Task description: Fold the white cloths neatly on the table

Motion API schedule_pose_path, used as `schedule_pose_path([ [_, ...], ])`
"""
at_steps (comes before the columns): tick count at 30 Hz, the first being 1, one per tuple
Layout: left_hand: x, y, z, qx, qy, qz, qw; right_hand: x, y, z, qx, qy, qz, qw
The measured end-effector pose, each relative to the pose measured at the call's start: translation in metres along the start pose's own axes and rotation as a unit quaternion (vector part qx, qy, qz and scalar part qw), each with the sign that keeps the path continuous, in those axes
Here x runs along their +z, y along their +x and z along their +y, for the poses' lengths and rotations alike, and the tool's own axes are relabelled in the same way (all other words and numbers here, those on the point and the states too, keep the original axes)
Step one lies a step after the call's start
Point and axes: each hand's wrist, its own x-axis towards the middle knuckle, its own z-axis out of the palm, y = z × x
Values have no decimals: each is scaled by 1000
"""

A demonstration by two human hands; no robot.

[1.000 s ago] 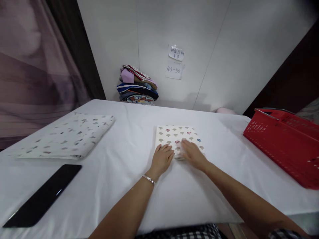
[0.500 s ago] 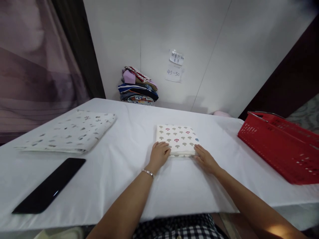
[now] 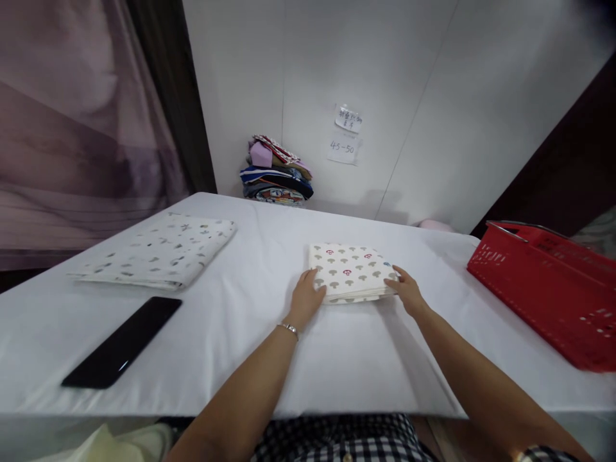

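A cream folded cloth (image 3: 356,271) printed with grey, red and blue mushrooms sits in front of me on the white-covered table. My left hand (image 3: 307,298) grips its near left corner, thumb on top. At the right edge, my right hand (image 3: 407,289) pinches the layers between thumb and fingers, and that side looks slightly raised. Parts of the fingers of both hands are hidden by the cloth.
A larger folded white cloth (image 3: 158,250) with grey marks lies left, a black phone-like slab (image 3: 122,343) nearer me. A red plastic basket (image 3: 543,289) stands right. Folded fabrics (image 3: 276,170) are stacked beyond the table's far edge, by the wall with paper signs (image 3: 344,147).
My right hand has changed from resting at the cloth's near right corner to gripping its right edge, which has lifted a little. The left thumb now lies on the cloth. The view has shifted slightly.
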Motion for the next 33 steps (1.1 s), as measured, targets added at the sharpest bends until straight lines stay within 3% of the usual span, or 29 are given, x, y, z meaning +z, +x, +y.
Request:
schedule_pose_path([
  [4, -3, -3, 9, -24, -17, -37, 999, -7, 1, 1, -47, -153, 32, 987],
  [6, -4, -3, 11, -34, -17, -46, 998, -5, -4, -6, -130, -261, 38, 956],
  [8, -5, -2, 11, -38, -17, -49, 998, 5, -15, -18, -248, -347, 30, 904],
  [10, -4, -1, 9, -38, -16, -47, 998, 23, -29, -28, -333, -380, -9, 863],
  [13, -3, -1, 8, -35, -17, -40, 998, 54, -53, -36, -383, -415, -118, 817],
  [15, -2, -1, 7, -35, -23, -35, 999, 68, -65, -38, -384, -428, -159, 803],
  [19, 0, -1, 7, -41, -43, -25, 998, 79, -74, -44, -349, -422, -186, 815],
  [23, 2, 0, 6, -52, -65, -4, 996, 89, -70, -58, -339, -400, -255, 813],
  [28, 3, 1, 4, -70, -84, 16, 994, 114, -42, -75, -302, -364, -322, 820],
  [33, 3, 0, 5, -68, -80, 15, 994, 144, 4, -87, -304, -425, -288, 803],
])
